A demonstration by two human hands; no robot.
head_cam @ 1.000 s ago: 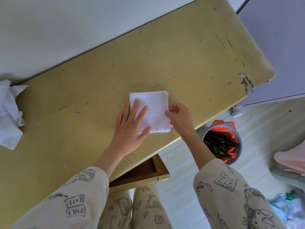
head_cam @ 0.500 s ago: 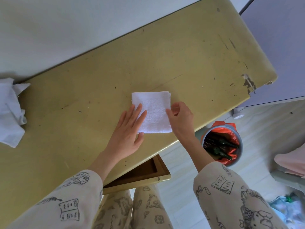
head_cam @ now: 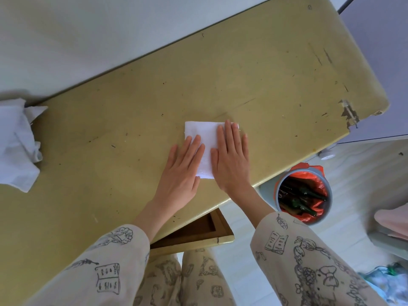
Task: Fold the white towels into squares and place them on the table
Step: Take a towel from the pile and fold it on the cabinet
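Observation:
A white towel folded into a small square (head_cam: 204,134) lies flat on the worn yellow table (head_cam: 265,74), near its front edge. My left hand (head_cam: 182,171) lies flat with straight fingers on the towel's left lower part. My right hand (head_cam: 230,159) presses flat on the towel's right half, fingers straight, covering most of that side. A crumpled pile of white towels (head_cam: 15,144) sits at the table's far left edge.
A grey bin (head_cam: 303,196) with an orange liner and dark bottles stands on the floor right of the table. An open wooden drawer (head_cam: 194,233) juts out under the table's front edge, above my knees. A white wall runs behind the table.
My right hand let go of the towel's right edge and now lies flat on top of it. My left hand stayed flat on the towel's left side.

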